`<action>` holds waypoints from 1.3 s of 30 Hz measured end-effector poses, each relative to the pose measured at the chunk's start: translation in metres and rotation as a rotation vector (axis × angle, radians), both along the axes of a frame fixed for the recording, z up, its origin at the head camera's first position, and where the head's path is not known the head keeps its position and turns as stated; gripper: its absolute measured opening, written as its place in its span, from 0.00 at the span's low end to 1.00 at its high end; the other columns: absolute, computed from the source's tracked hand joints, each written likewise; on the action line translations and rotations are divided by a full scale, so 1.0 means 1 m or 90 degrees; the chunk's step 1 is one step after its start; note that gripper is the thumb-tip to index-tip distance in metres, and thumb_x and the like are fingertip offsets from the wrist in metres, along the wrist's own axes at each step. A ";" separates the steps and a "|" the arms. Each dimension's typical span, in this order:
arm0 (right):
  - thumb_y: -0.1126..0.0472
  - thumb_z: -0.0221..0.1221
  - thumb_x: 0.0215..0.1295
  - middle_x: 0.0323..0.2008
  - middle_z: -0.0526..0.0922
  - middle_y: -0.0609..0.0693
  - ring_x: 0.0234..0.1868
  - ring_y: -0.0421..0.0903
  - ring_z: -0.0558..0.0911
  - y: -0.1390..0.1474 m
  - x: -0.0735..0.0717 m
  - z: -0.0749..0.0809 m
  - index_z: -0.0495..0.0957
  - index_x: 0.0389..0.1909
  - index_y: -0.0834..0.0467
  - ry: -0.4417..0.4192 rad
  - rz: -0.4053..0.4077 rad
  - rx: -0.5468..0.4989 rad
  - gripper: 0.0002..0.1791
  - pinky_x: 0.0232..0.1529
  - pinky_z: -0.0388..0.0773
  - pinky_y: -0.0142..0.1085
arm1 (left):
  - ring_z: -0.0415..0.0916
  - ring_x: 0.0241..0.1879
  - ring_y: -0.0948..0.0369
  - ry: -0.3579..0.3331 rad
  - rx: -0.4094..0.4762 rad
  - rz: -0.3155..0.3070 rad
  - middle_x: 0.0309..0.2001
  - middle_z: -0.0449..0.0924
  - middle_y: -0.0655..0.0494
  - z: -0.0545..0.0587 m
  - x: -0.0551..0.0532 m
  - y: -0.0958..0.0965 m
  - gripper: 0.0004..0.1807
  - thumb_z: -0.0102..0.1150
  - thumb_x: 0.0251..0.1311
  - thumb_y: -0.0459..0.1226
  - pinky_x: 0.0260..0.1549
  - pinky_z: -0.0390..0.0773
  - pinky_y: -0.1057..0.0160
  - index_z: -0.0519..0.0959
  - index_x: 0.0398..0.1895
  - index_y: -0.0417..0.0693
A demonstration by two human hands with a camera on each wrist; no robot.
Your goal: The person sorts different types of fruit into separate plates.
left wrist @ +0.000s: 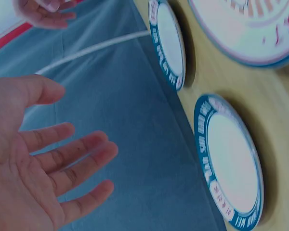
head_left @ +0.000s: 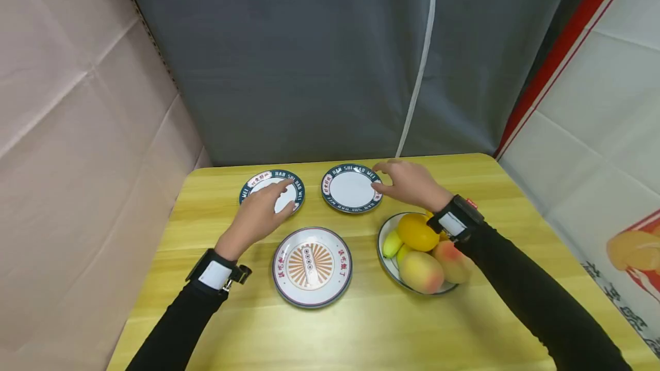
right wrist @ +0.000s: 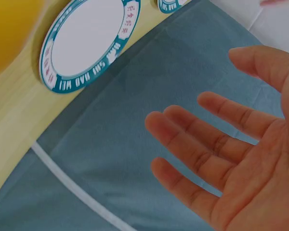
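Two small white plates with dark teal lettered rims lie side by side near the table's far edge. Over the left rimmed plate (head_left: 255,181) hovers my left hand (head_left: 260,216), its fingers spread and relaxed. My right hand (head_left: 412,183) is raised just right of the other rimmed plate (head_left: 350,189), fingers loosely extended. In both wrist views the palms hold nothing, and a gap separates each hand from the plates. Nearer to me sits a larger plate (head_left: 311,267) with an orange sunburst and red characters; its doubled edge suggests a stack.
A fruit bowl (head_left: 382,243) stands at the right under my right forearm, holding a yellow lemon-like fruit (head_left: 416,232), peaches (head_left: 421,272) and smaller yellow fruit. Behind the wooden table (head_left: 330,339) hangs a grey curtain (head_left: 309,62). Pale cloth walls flank both sides.
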State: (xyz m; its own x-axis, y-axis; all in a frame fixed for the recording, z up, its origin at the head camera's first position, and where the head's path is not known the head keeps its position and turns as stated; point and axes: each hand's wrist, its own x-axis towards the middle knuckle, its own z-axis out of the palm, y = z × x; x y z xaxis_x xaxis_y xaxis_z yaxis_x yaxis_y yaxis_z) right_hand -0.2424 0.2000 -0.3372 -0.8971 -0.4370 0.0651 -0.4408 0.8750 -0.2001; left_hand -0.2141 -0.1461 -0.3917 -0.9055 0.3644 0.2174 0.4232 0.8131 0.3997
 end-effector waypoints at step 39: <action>0.50 0.65 0.74 0.63 0.82 0.62 0.50 0.59 0.85 0.033 0.082 0.010 0.76 0.71 0.58 0.017 -0.062 -0.035 0.30 0.51 0.87 0.56 | 0.72 0.68 0.30 -0.147 0.112 0.252 0.71 0.69 0.26 -0.047 0.112 -0.019 0.32 0.59 0.72 0.38 0.62 0.74 0.30 0.69 0.75 0.34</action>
